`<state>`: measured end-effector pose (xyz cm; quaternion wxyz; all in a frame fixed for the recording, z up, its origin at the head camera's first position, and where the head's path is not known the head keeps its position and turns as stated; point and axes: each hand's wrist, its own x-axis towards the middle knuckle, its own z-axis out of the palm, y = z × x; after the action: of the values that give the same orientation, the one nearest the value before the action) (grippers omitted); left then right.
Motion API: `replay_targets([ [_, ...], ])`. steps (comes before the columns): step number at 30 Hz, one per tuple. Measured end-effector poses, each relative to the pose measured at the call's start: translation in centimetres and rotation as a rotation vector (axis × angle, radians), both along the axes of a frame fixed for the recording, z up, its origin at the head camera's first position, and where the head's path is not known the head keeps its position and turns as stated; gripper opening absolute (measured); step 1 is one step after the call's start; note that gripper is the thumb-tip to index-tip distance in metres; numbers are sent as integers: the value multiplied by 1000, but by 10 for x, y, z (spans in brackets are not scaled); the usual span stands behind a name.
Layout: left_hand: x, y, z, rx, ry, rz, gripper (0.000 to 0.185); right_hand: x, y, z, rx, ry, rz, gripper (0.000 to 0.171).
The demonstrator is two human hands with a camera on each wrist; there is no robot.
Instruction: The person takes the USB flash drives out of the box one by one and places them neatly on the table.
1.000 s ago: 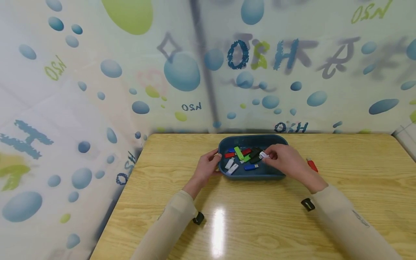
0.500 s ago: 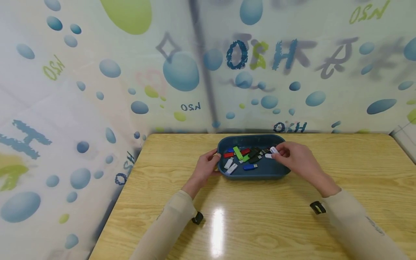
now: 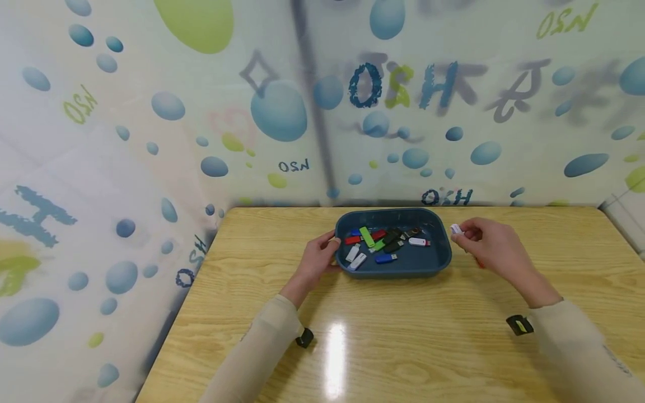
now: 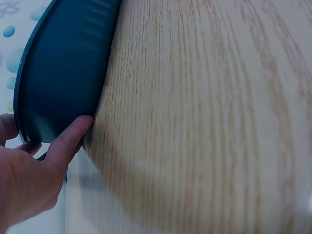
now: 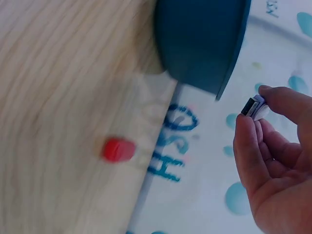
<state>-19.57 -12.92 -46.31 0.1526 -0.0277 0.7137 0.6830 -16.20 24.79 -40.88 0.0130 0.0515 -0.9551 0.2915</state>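
A dark blue plastic tub [image 3: 395,275] stands on the table near the wall. My left hand [image 3: 317,257] holds its left end, with the thumb at the rim and the fingers along the outside wall [image 4: 68,73]. Just beyond the right end of the tub, my right hand [image 3: 496,249] pinches a white USB flash drive [image 3: 456,229] between thumb and fingertips. Its end faces the right wrist camera. Several flash drives lie inside the tub, among them a green one [image 3: 367,237], a blue one [image 3: 386,258] and a white one with a red end [image 3: 419,242].
On the wooden table [image 3: 393,341], a red flash drive [image 5: 118,149] lies to the right of the tub, mostly covered by my right hand in the head view. A patterned backdrop [image 3: 282,112] rises right behind the table's far edge.
My right hand has lifted the white flash drive out of the tub and carried it right, past the rim. The left hand has stayed at the tub's left end.
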Motion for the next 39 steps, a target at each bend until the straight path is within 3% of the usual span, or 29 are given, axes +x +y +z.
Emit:
replay_targets([
  [8, 1, -1, -1, -18, 2, 6, 50, 0, 33, -13, 38, -85, -19, 49],
  [19, 0, -2, 0, -14, 11, 12, 49, -6, 67, -31, 121, -208, -77, 46],
  [32, -1, -1, -1, -5, 7, -7, 50, -7, 79, -40, 145, -265, -70, 33],
  [39, 0, -1, 0, -4, 5, -8, 51, -4, 79, -39, 161, -275, -68, 41],
])
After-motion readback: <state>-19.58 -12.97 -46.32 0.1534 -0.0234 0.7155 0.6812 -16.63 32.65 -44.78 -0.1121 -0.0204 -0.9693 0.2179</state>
